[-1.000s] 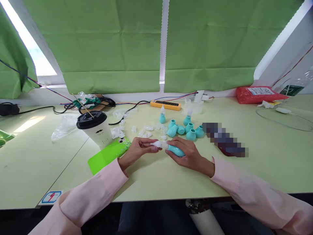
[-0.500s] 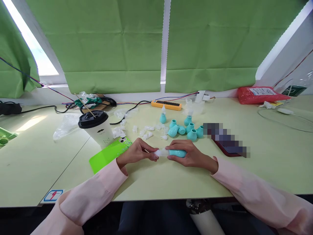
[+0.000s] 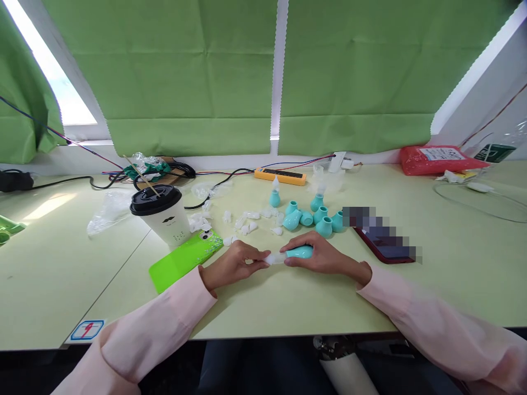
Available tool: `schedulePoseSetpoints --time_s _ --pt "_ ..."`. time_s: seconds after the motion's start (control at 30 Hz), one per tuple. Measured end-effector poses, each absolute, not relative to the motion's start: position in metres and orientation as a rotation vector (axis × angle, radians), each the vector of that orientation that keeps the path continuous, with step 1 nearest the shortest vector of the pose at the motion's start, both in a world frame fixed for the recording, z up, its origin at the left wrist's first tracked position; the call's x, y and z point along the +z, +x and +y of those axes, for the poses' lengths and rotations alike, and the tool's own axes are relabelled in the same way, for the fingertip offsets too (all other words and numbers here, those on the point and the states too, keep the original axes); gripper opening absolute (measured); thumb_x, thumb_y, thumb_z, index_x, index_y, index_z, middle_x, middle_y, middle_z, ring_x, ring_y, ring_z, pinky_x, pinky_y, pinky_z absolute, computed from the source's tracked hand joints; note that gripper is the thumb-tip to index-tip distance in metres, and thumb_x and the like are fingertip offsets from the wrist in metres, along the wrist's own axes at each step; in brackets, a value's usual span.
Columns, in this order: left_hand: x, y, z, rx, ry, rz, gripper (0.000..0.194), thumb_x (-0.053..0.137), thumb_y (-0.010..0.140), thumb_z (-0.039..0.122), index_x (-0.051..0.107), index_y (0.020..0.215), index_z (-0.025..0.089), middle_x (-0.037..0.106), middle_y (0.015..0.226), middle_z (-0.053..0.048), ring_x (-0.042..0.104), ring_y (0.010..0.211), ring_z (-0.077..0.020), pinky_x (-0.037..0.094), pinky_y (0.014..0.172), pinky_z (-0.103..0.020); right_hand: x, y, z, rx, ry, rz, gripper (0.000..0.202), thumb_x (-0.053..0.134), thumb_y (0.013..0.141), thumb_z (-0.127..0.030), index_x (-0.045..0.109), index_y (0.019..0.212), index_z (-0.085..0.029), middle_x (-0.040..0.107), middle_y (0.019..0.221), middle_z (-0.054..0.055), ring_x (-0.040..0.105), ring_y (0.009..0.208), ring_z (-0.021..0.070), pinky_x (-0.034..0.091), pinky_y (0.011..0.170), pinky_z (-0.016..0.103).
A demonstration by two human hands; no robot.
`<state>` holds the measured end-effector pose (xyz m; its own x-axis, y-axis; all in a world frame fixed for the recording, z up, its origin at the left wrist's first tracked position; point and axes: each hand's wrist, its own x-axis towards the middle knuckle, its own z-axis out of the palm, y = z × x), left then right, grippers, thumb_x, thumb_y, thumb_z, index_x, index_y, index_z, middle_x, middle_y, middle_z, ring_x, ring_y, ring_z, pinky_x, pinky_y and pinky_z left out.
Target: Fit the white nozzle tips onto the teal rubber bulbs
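My right hand [image 3: 321,253] is wrapped round a teal bulb [image 3: 300,252] that lies sideways, pointing left. A clear piece [image 3: 278,258] joins its left end, and my left hand [image 3: 241,263] pinches the white tip [image 3: 269,259] beyond it. Behind my hands stand several loose teal bulbs [image 3: 324,226]. Two more bulbs, one of them at the back [image 3: 274,198], stand upright with clear tips on. Several small clear and white pieces [image 3: 248,227] lie scattered to the left of the bulbs.
At the left are a lidded paper cup [image 3: 167,219] with a stick and a green phone case [image 3: 185,260]. A dark phone [image 3: 385,244] lies right of the bulbs. Farther back are an orange power strip [image 3: 280,176], a red package [image 3: 442,159] and cables.
My left hand has shifted slightly right and down, and the teal bulb in my right hand now tilts a little. A white piece behind my left hand has come into view.
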<state>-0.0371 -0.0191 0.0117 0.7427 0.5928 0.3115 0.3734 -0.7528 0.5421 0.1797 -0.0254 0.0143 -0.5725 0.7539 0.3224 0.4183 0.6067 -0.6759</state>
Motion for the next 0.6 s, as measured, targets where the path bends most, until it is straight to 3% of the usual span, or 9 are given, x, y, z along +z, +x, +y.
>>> schedulePoseSetpoints --time_s 0.1,0.3,0.6 --pt "0.009 -0.037 -0.018 0.697 2.544 0.767 0.029 0.043 0.079 0.033 0.061 0.097 0.018 0.060 0.060 -0.005 0.048 0.052 -0.0105 0.035 0.053 -0.022 0.014 0.177 -0.025 0.828 -1.007 -2.151 0.024 0.059 0.066 -0.034 0.065 0.083 -0.017 0.067 0.077 0.004 0.061 0.070 0.0158 0.048 0.062 0.025" --pt "0.005 -0.038 -0.017 0.785 2.583 0.762 0.030 0.045 0.078 0.031 0.060 0.099 0.015 0.060 0.059 -0.005 0.049 0.051 -0.0108 0.036 0.051 -0.022 0.011 0.173 -0.028 1.059 -1.122 -2.009 0.031 0.058 0.066 -0.038 0.065 0.084 -0.014 0.056 0.047 -0.001 0.047 0.040 0.0084 0.038 0.038 0.020" --pt "0.012 -0.038 -0.014 0.847 2.177 0.864 0.028 0.060 0.066 0.032 0.065 0.088 0.017 0.067 0.081 -0.008 0.061 0.067 -0.0185 0.048 0.059 -0.025 0.004 0.168 -0.026 1.298 -1.026 -1.840 0.031 0.059 0.066 -0.039 0.062 0.082 -0.013 0.055 0.056 0.000 0.045 0.041 0.0066 0.040 0.039 0.020"
